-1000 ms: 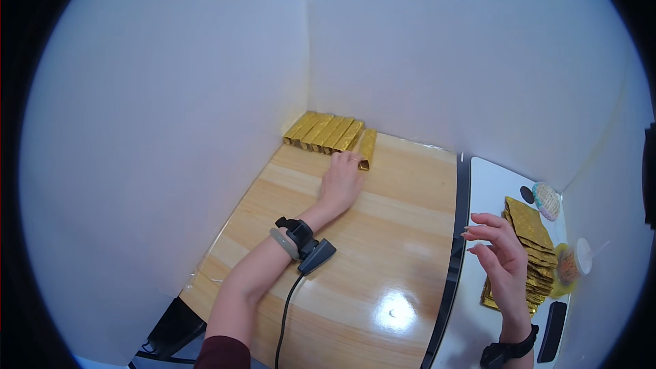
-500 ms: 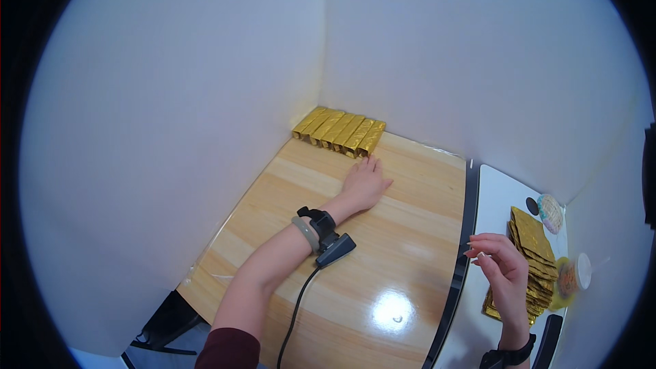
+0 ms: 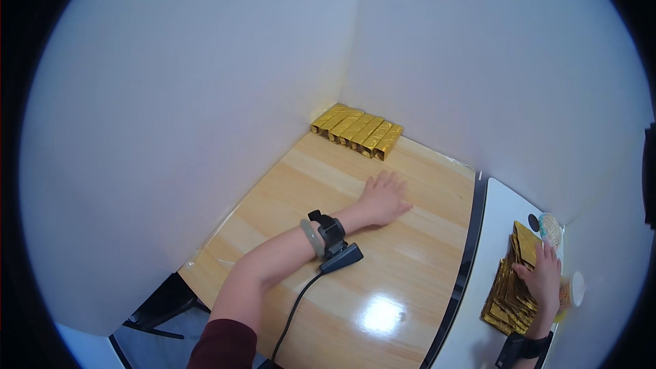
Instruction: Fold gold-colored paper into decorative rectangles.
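Note:
A row of folded gold foil boxes (image 3: 357, 130), long and narrow with open near ends, stands side by side in the far corner of the wooden table. My left hand (image 3: 383, 199) is a short way nearer than the row, palm down over the wood, fingers spread and slightly blurred, holding nothing. At the right, a heap of flat gold foil pieces (image 3: 509, 297) lies on a white surface. My right hand (image 3: 543, 277) is over the heap's right side, thumb and fingers apart, fingertips at the upper pieces. Whether they touch the foil is hard to tell.
The wooden table (image 3: 328, 195) meets pale walls at the back and left. A dark strip (image 3: 459, 273) divides it from the white surface (image 3: 488, 232). Beyond the heap are a round black object (image 3: 534, 222), a woven rounded item (image 3: 550, 227) and a lidded tub (image 3: 575, 290). A cable (image 3: 295, 321) hangs from my left wrist device.
My left hand has drawn back from the row's near right end and spread its fingers. My right hand has gone from a pinch beside the heap to open fingers over it. The view has shifted slightly.

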